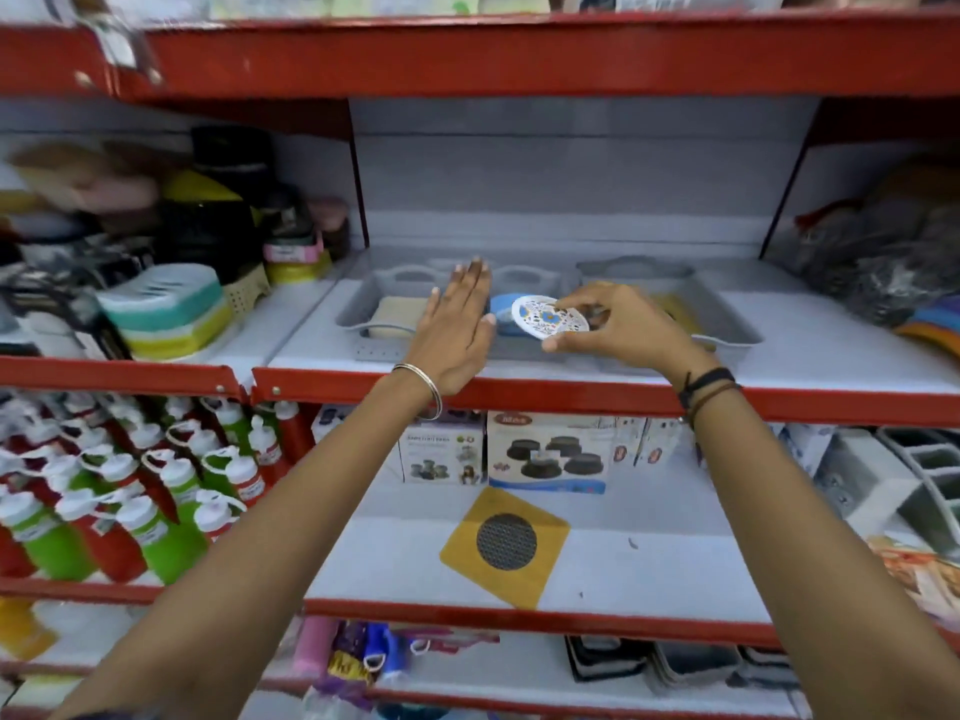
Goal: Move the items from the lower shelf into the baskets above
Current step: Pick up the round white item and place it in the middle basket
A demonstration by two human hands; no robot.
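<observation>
Three baskets sit side by side on the shelf above a mat.

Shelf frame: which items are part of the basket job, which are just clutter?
Job:
- grey baskets on the upper shelf
- patterned round disc in the right hand
- left hand, flat, holding nothing
- yellow square mat on the lower shelf

Clutter:
- red and green bottles
- boxed sets

A white patterned disc is held tilted over grey baskets; a yellow mesh-centred square lies below.
</observation>
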